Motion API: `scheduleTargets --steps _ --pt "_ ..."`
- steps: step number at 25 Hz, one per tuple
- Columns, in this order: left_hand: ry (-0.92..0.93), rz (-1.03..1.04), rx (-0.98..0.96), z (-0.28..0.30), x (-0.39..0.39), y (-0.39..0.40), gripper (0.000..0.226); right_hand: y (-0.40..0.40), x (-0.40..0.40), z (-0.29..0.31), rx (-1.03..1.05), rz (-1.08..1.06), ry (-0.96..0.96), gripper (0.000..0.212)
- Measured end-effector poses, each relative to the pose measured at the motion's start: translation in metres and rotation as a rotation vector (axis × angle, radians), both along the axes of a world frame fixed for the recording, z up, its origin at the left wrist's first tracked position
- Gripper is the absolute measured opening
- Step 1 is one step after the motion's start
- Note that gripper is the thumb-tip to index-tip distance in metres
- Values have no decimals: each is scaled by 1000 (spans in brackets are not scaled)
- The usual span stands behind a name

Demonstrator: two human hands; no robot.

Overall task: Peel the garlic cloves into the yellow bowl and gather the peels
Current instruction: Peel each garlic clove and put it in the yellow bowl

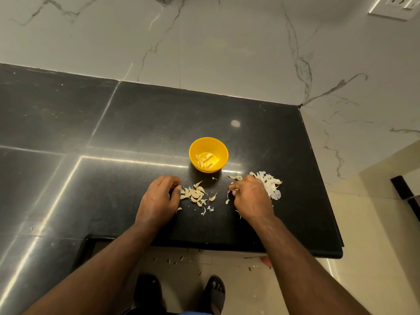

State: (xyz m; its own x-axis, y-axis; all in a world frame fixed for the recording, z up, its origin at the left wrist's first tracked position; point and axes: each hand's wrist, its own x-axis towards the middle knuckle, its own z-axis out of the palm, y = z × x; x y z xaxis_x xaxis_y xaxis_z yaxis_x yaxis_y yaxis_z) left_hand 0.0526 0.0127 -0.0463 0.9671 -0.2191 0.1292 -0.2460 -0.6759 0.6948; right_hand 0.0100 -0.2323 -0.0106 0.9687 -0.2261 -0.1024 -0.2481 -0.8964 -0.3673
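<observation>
A small yellow bowl (195, 147) stands on the black counter and holds several peeled garlic cloves (204, 159). In front of it lies a loose heap of unpeeled cloves (196, 194) with bits of skin around. My left hand (159, 198) rests at the heap's left edge, fingers curled, fingertips touching the nearest cloves. My right hand (251, 196) lies to the right with curled fingers pinching a scrap of white peel. A pile of white peels (271, 184) sits just beyond my right hand.
The black counter (136, 123) ends at a front edge near my forearms and at a right edge by the marble wall (227, 42). Peel scraps lie on the floor (181, 259) below, by my sandalled feet. A wall socket (396, 5) is at top right.
</observation>
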Motion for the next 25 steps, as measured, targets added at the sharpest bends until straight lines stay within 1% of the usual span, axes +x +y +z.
scheduleTargets --steps 3,5,8,14,17,20,23,25 --pt "-11 10 -16 3 -2 0 19 -2 1 2 -3 5 -49 27" --pt "16 48 -71 5 -2 2 20 5 1 4 42 67 -74 27" --pt "60 74 -144 7 0 6 21 17 -3 6 33 211 -103 26" --pt "102 58 -168 11 0 11 17 31 -1 -1 -2 344 -12 24" --pt "95 38 -166 11 -1 11 17 48 -1 3 53 371 9 25" --pt "89 24 -172 10 1 12 18 46 6 10 178 302 4 25" --pt "90 35 -186 9 3 13 21 45 14 14 160 264 -40 24" --pt "87 44 -196 8 4 13 23 57 15 13 156 329 -62 24"
